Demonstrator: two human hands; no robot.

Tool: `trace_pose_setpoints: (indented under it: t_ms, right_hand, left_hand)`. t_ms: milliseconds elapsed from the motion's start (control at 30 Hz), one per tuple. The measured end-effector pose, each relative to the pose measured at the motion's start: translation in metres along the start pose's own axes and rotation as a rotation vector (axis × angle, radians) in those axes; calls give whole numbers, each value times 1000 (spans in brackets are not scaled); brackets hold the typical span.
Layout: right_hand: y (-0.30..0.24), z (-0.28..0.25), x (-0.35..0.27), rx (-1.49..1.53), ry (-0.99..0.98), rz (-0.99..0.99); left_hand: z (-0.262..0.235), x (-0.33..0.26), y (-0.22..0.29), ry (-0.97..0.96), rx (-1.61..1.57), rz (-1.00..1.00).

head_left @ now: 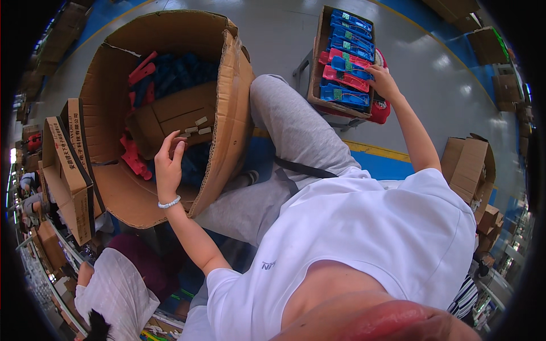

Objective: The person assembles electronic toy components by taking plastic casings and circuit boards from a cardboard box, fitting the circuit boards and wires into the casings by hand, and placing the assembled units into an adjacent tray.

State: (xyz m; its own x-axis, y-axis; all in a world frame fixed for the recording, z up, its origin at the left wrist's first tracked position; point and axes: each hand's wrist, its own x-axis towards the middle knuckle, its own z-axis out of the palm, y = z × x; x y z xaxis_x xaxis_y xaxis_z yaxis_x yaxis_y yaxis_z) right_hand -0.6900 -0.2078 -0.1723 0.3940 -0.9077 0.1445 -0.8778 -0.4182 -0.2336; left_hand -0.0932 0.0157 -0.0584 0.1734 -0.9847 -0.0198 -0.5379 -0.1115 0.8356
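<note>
My left hand [169,162], with a pale bead bracelet at the wrist, is over a large round-sided cardboard carton [236,96]. Its fingers are bent, with a small gap to the thumb and nothing visible between them. Close to its fingertips, small white pieces [199,126] lie on a brown cardboard sheet [165,116] inside the carton. At the upper right, my right hand [383,83] reaches over the edge of a smaller open box [313,85]. Its fingers close on the end of a blue plastic part [350,67] with a green label, lying in a row of similar blue and pink-red parts.
Pink-red parts [133,156] and dark blue parts [176,74] fill areas of the large carton. A flattened brown box [68,165] leans at its left. The smaller box rests on a stool [303,69]. Another person's white garment [116,292] shows at lower left.
</note>
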Motion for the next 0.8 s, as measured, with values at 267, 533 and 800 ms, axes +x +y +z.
trace_pose_setpoints:
  t_ms: [267,533,800]
  right_hand:
    - [7,4,5,117,-65,142]
    - [12,24,12,143,-41,69]
    - [24,22,17,173,-34,115]
  left_hand:
    - [1,0,3,-14,27,-11]
    - [2,-6,-3,-6,38,-45]
    - [-12,25,-27,-192,550,122]
